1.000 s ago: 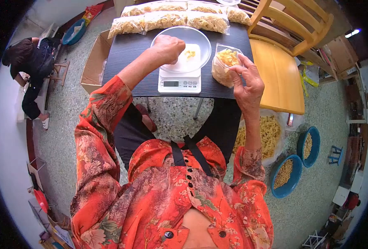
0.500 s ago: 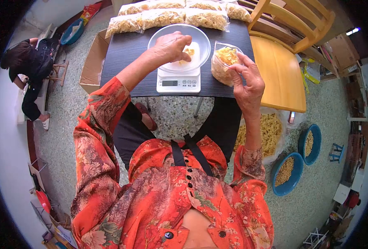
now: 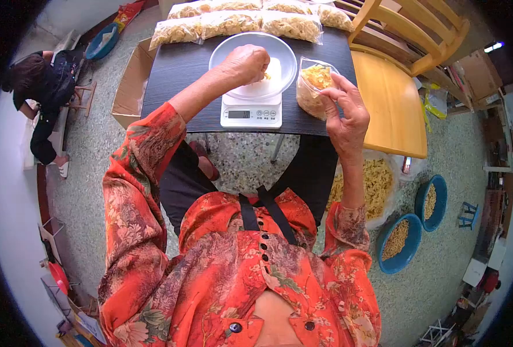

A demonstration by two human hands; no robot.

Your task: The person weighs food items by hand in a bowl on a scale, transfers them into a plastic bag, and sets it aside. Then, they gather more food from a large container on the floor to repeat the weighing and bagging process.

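Observation:
My left hand (image 3: 249, 62) is over a translucent plastic bowl (image 3: 286, 53), its fingers curled together and pointing down. A few yellow dried pieces (image 3: 267, 76) show at the fingertips; whether they are held or lie in the bowl is hidden. Under the bowl is a white digital kitchen scale (image 3: 251, 120) with a lit display. To the right, my right hand (image 3: 346, 110) pinches the rim of an open clear plastic bag (image 3: 310, 102) between thumb and fingers. This bag stands upright on the table, filled with yellowish dried pieces.
Several filled clear bags (image 3: 231, 24) line the back of the dark table (image 3: 195, 55). A wooden chair (image 3: 386, 98) adjoins its right side, a cardboard box (image 3: 130, 87) its left. Blue basins (image 3: 399, 254) and a large bag of dried pieces (image 3: 378, 182) are on the floor. Another person (image 3: 47, 87) sits far left.
My left hand has lowered in the bowl, and its spread fingers have curled together over the yellow pieces. My right hand keeps its pinch on the bag. The view has shifted slightly.

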